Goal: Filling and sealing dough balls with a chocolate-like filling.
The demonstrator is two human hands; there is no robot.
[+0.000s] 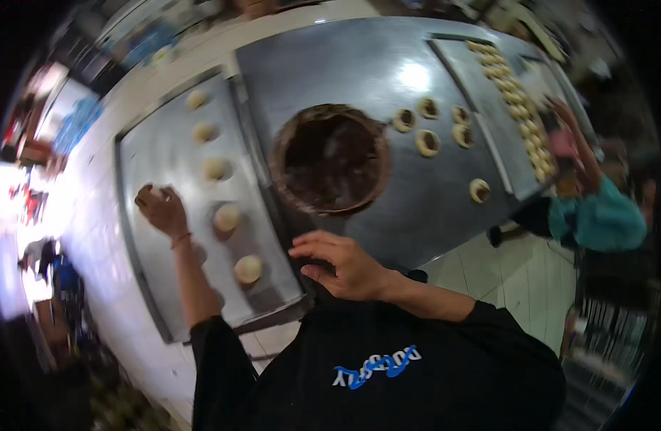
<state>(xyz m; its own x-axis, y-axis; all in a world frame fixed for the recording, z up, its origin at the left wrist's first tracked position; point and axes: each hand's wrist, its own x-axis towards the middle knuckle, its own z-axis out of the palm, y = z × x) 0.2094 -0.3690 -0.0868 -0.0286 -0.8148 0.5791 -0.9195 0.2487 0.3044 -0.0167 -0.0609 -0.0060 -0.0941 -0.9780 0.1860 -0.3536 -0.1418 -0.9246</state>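
Observation:
My left hand is over the left part of a metal baking tray. Its fingers are curled round a pale dough ball, of which only a little shows. To its right a column of round dough balls runs along the tray. My right hand is in front of a large round bowl of dark brown filling. That hand holds nothing, with its fingers stretched out and the thumb apart. It does not reach the bowl's rim.
Several dough rounds with dark filling lie on the steel table right of the bowl. Beyond them a second tray carries a packed row of shaped dough pieces. A co-worker's arm in a teal sleeve reaches over that tray's right side.

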